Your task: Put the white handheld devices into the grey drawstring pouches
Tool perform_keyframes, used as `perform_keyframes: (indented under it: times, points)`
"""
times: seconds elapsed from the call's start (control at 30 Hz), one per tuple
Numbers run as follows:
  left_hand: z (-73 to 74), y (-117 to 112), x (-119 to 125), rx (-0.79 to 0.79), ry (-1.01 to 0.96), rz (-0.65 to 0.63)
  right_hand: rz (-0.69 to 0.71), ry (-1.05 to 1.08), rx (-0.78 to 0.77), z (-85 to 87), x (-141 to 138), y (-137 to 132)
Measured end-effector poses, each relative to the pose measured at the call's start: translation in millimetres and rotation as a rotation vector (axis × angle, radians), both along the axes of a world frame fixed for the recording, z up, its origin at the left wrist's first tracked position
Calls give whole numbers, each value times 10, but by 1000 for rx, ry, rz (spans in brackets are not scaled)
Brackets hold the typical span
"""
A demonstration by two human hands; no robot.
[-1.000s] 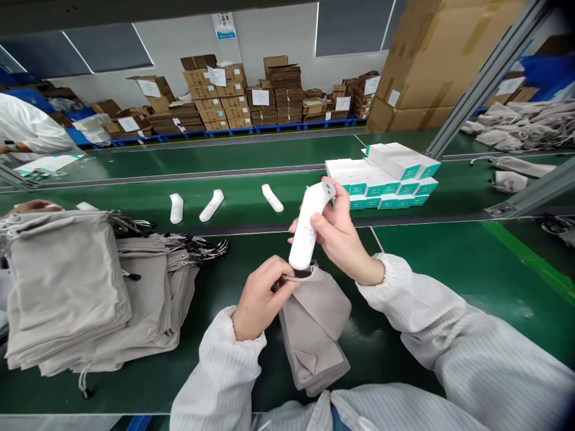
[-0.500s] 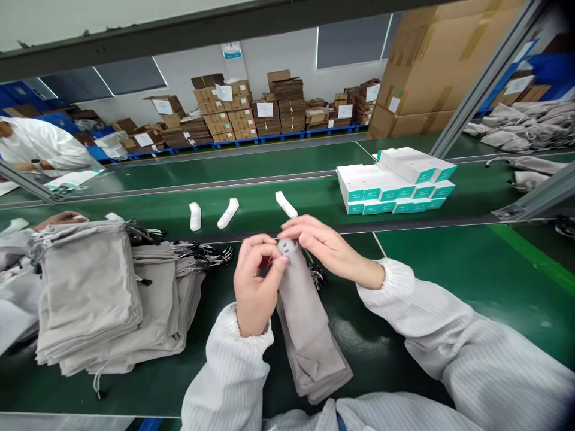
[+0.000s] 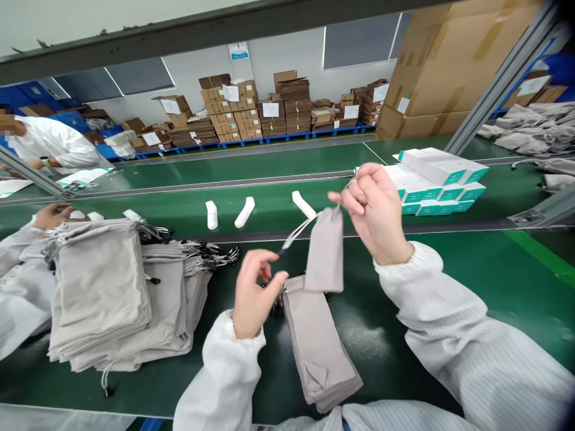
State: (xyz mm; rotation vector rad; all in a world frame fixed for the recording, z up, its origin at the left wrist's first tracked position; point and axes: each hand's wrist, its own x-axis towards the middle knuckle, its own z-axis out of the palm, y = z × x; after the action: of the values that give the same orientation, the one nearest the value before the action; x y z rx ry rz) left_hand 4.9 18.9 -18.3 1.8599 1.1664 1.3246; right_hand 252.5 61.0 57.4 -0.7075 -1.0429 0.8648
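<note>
A small grey drawstring pouch (image 3: pixel 325 251) hangs slightly blurred above the bench, its gathered neck pinched in my right hand (image 3: pixel 375 209). From its top a pale cord (image 3: pixel 299 232) stretches down and left, ending in a dark tip by the index finger of my left hand (image 3: pixel 256 290). The thumb and index finger of that hand are apart; whether the tip touches it I cannot tell. Below the hanging pouch lies a stack of flat grey pouches (image 3: pixel 317 341), dark cord ends at its top.
Larger grey drawstring bags (image 3: pixel 101 287) are piled on the left, beside a co-worker's hand (image 3: pixel 54 215). White curved pieces (image 3: pixel 245 212) lie on the green belt (image 3: pixel 274 209). White and teal boxes (image 3: pixel 442 179) are stacked behind my right hand. A metal post (image 3: pixel 498 78) slants at right.
My right hand has risen to the right with a pouch that lay on the stack. My left hand has dropped slightly, its thumb and index finger now apart.
</note>
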Motion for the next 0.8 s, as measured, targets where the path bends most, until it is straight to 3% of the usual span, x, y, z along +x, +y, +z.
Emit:
perform_keyframes:
  times: [0.07,0.13,0.23,0.3,0.47,0.67,0.73,0.8]
  points:
    - [-138,-87,12,62,228,-63,-252,-240,119,-95,-6,310]
    - [-252,-146,10,126,405,-84,-357,-659,94,-247,-21,662]
    - [-330,-186,2,259,587,-35,-327,-1328,-164,-558,-74,1135]
    - [-331,-201,11,353,649,3,-296,-1528,-329,-793,-111,1349]
    - [-322,-223,58,533,656,48,-313,-1592,-476,-1209,-106,1518]
    - [-361,-203,75,603,635,87,-286,-1532,-323,-1204,31,1318]
    - [-360,-199,78,604,647,101,-236,-1329,-263,-1158,54,1159]
    - [-349,-199,85,599,665,108,-99,-960,-225,-1091,49,939]
